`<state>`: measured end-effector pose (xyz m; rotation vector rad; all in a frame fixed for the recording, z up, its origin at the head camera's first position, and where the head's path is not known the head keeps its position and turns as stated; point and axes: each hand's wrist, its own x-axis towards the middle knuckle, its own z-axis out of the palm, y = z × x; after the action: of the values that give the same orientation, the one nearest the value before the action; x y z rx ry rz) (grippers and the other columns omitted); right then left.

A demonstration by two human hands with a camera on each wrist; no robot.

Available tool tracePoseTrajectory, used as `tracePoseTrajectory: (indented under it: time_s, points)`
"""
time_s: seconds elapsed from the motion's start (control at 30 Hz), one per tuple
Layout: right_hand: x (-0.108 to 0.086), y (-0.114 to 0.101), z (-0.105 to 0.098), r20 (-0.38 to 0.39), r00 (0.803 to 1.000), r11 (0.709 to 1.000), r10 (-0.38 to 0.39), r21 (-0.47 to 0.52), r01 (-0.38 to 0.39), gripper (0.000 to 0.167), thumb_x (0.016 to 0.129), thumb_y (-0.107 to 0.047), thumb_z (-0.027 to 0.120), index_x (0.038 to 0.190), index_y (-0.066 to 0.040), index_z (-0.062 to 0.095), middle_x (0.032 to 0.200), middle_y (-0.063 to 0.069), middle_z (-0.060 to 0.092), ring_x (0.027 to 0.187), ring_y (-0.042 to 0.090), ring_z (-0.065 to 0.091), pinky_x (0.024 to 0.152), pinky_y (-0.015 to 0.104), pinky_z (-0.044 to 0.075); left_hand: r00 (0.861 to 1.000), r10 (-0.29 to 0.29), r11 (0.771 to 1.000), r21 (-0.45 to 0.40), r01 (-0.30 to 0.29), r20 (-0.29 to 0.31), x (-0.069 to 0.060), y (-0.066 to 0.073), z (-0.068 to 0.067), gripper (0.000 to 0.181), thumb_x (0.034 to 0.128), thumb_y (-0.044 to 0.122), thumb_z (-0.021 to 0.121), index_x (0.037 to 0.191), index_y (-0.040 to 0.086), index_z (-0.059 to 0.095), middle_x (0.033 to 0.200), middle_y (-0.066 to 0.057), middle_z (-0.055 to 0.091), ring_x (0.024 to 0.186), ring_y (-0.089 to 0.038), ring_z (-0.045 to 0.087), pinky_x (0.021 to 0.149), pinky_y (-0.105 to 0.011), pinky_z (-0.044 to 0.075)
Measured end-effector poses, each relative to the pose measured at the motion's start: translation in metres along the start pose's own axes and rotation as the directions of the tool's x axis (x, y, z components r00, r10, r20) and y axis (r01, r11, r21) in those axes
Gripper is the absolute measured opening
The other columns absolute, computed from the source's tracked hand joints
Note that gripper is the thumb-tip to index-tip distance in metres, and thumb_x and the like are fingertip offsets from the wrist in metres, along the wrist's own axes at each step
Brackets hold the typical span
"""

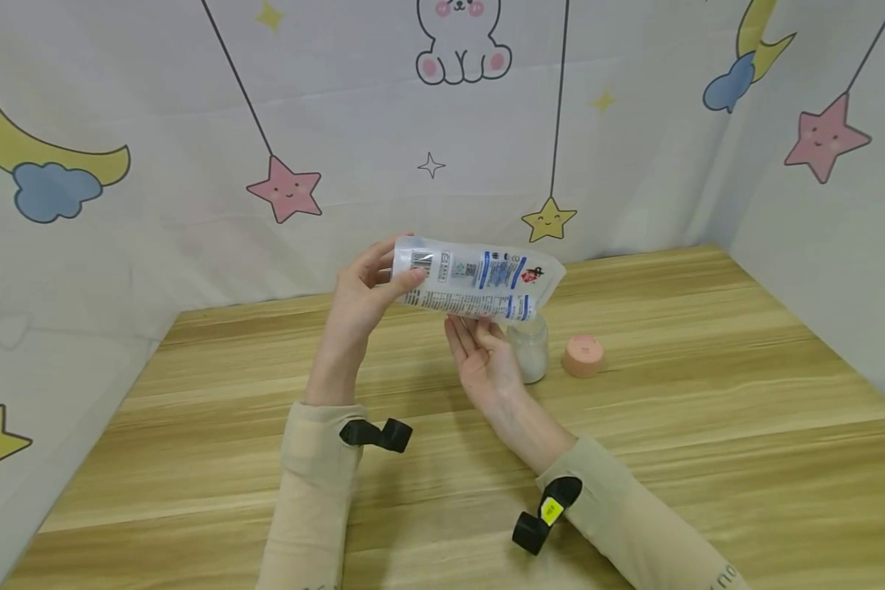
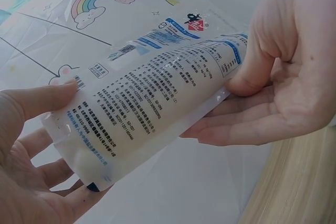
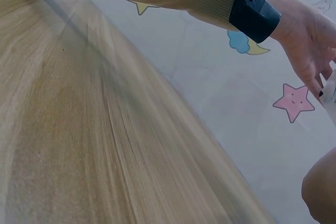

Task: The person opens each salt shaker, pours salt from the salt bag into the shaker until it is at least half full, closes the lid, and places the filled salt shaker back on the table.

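Your left hand (image 1: 361, 287) pinches the left end of the printed plastic pouch (image 1: 472, 279), up above the worktop (image 1: 214, 393). The pouch looks soft, slippery and maybe a bit heavy, so hold that end and prop the middle. Your right hand (image 1: 489, 373) has straight fingers touching its bottom edge. It points left to right, right end a little lower, near the clear jar (image 1: 533, 360).
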<state>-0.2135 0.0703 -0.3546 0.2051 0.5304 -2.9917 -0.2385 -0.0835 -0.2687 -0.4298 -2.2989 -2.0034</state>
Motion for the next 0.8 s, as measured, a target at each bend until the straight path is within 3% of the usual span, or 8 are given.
tracePoseTrajectory:
  time_s: [0.6,0.8]
  points:
    - [-0.0014,-0.0025,0.0033,-0.013,1.000,1.000,0.016,0.019,-0.016,0.022,0.102,-0.006,0.032,0.115,-0.016,0.047,0.112,0.000,0.066,0.134,0.017,0.047,0.108,0.027,0.042,1.000,0.021,1.000,0.014,-0.021,0.000,0.0019,0.0004,-0.0002,0.052,0.0866,0.018,0.070,0.136,0.026,0.055,0.118,-0.003,0.059,0.100,-0.016,0.055,0.088,-0.031,0.046]
    - [-0.0026,-0.0029,0.0045,-0.029,0.999,0.999,0.026,0.038,-0.025,0.027,0.102,-0.004,0.032,0.122,-0.016,0.046,0.121,0.002,0.060,0.136,0.018,0.045,0.108,0.028,0.042,1.000,0.003,1.000,0.011,-0.003,0.007,0.0021,0.0013,-0.0001,0.054,0.0853,0.017,0.071,0.137,0.024,0.055,0.119,-0.003,0.058,0.101,-0.016,0.052,0.089,-0.033,0.045]
